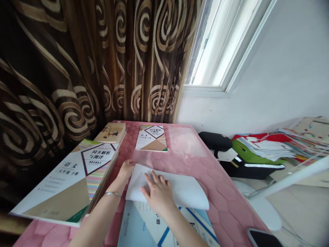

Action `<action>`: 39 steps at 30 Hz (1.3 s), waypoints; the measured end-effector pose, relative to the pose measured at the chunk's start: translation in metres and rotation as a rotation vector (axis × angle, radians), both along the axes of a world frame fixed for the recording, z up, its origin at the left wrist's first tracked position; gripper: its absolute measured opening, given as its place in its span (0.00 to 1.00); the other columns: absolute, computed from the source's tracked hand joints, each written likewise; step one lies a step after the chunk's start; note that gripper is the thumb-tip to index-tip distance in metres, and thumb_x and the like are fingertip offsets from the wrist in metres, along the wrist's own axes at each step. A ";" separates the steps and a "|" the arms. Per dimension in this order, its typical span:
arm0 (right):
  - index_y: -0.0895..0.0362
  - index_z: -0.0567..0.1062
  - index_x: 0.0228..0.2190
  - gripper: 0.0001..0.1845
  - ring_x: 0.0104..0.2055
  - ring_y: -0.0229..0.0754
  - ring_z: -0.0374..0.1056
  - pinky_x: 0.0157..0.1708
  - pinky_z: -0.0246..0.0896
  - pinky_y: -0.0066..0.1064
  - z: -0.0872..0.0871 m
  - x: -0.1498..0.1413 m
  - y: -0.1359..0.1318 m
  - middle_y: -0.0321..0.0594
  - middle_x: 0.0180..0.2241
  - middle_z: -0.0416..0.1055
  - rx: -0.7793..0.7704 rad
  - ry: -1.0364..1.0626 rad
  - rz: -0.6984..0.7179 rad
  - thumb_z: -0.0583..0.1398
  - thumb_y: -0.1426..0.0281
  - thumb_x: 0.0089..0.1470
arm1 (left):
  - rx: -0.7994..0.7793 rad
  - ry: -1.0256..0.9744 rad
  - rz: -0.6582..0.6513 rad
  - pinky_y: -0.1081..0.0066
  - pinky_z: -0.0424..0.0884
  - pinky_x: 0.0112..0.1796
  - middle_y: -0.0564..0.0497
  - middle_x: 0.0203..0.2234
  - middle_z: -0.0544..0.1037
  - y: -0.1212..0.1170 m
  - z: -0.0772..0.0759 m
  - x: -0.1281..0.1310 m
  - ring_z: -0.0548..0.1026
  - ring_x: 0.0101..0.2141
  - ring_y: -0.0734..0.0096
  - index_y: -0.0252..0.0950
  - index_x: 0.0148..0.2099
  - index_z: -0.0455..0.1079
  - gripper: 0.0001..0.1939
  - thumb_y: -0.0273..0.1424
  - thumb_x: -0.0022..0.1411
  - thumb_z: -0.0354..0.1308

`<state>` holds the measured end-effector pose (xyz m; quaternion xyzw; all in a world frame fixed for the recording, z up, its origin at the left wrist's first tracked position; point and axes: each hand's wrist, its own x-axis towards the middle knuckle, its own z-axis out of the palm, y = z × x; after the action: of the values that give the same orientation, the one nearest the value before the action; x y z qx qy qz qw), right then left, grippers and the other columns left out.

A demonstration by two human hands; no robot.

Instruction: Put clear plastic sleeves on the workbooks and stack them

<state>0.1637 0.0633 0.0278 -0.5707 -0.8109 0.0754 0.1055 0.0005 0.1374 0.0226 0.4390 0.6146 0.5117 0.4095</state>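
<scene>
A white sheet or blank cover (pixel 185 188) lies over the upper part of a blue-and-white book (pixel 136 223), its right end curving up slightly. My right hand (pixel 160 193) rests flat on this sheet, fingers spread. At the sheet's upper left corner is my left hand (pixel 125 170), with a bracelet on the wrist. Its fingers are drawn together at the edge, and the tips are partly hidden. Beyond the sheet, a clear plastic film (pixel 187 140) lies on the pink padded tabletop (pixel 223 192), beside a smaller workbook (pixel 151 139).
Left of my arm is a stack of large workbooks (pixel 69 181), with smaller books (pixel 110 132) behind. A phone (pixel 263 237) lies at the lower right edge. Past the table are a white lamp (pixel 267 209), a black case (pixel 215 141) and piled papers (pixel 267 147). Curtains (pixel 144 68) hang behind.
</scene>
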 end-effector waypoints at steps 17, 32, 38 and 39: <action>0.40 0.57 0.60 0.31 0.59 0.56 0.54 0.53 0.51 0.49 0.002 -0.007 -0.016 0.37 0.63 0.53 0.053 0.017 0.173 0.51 0.49 0.57 | -0.019 -0.407 -0.164 0.70 0.68 0.34 0.51 0.33 0.78 -0.046 0.004 -0.015 0.75 0.33 0.68 0.36 0.41 0.66 0.18 0.30 0.44 0.59; 0.45 0.63 0.57 0.28 0.60 0.59 0.55 0.53 0.52 0.54 -0.010 -0.014 -0.026 0.44 0.63 0.54 0.145 0.001 0.102 0.48 0.51 0.59 | -0.012 -0.436 -0.212 0.68 0.70 0.39 0.45 0.38 0.79 -0.051 -0.003 -0.004 0.76 0.37 0.63 0.33 0.44 0.70 0.21 0.39 0.50 0.62; 0.46 0.63 0.58 0.28 0.60 0.59 0.54 0.53 0.51 0.54 -0.012 -0.015 -0.025 0.45 0.63 0.54 0.180 0.007 0.101 0.49 0.51 0.59 | -0.040 -0.393 -0.164 0.69 0.70 0.33 0.46 0.33 0.80 -0.049 -0.007 -0.004 0.76 0.32 0.65 0.32 0.41 0.71 0.20 0.40 0.50 0.61; 0.46 0.63 0.58 0.29 0.60 0.59 0.54 0.53 0.50 0.54 -0.012 -0.015 -0.025 0.46 0.62 0.55 0.177 0.007 0.098 0.49 0.51 0.59 | -0.043 -0.393 -0.141 0.70 0.69 0.32 0.48 0.31 0.80 -0.049 -0.007 -0.004 0.76 0.30 0.66 0.33 0.41 0.71 0.19 0.39 0.50 0.60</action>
<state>0.1482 0.0381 0.0159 -0.5183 -0.8411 0.0103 0.1545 -0.0035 0.0884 0.0158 0.3638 0.5016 0.5442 0.5656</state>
